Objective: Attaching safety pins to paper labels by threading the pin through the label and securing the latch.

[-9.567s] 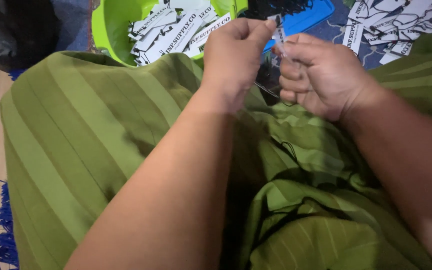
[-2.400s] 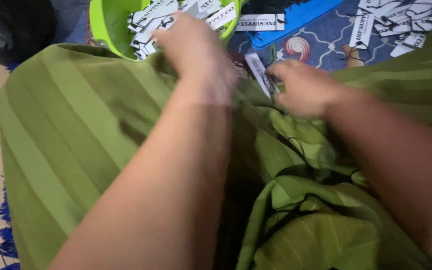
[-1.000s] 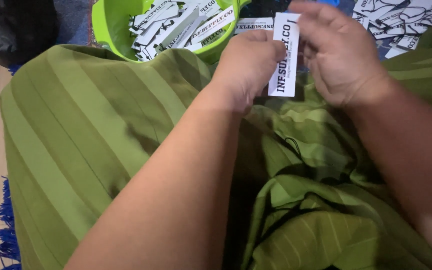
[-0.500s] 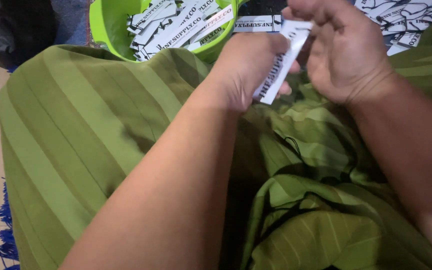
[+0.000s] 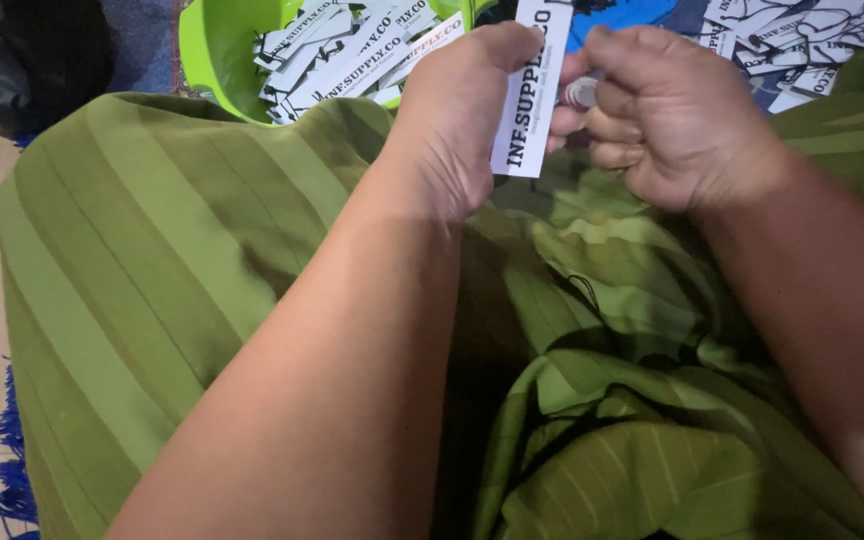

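I pinch one white card tag (image 5: 529, 95), light, stiff, edge-held, between left hand (image 5: 462, 120) and right hand (image 5: 667, 110).

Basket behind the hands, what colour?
Lime green basket, holding white tags; head view.

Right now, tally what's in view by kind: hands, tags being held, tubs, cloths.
Hands: 2, left hand and right hand
White tag held between the hands: 1
Green tub with loose tags, too heaped to count: 1
Green striped cloth across the lap: 1
Total: 5
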